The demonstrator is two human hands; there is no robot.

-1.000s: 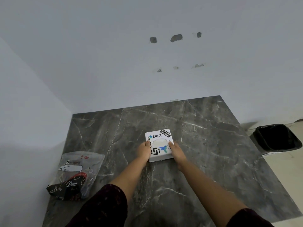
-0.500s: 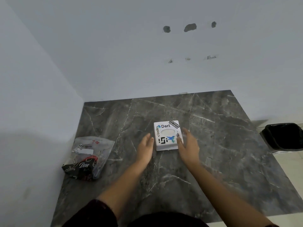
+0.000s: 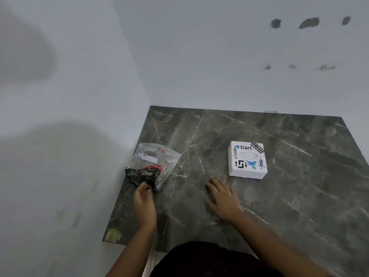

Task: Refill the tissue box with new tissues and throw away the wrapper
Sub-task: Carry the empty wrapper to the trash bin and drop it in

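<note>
A white square tissue box [image 3: 247, 159] covered in stickers, with an oval slot on top, sits on the dark marble table [image 3: 289, 196]. At the table's left edge lies a clear plastic wrapper [image 3: 153, 164] with a black Dove-printed lower part. My left hand [image 3: 144, 204] is at the wrapper's near corner, its fingertips pinching the black edge. My right hand [image 3: 222, 198] rests flat on the table with spread fingers, a short way in front of and left of the box, holding nothing.
White walls meet in a corner behind the table, close on the left. A yellowish patch [image 3: 113, 234] marks the table's near left corner. My dark clothing [image 3: 199, 258] fills the bottom middle.
Both hands have let go of the tissue box. My left hand has moved left to the wrapper and taken its corner. The camera has swung left, so the black bin is out of view.
</note>
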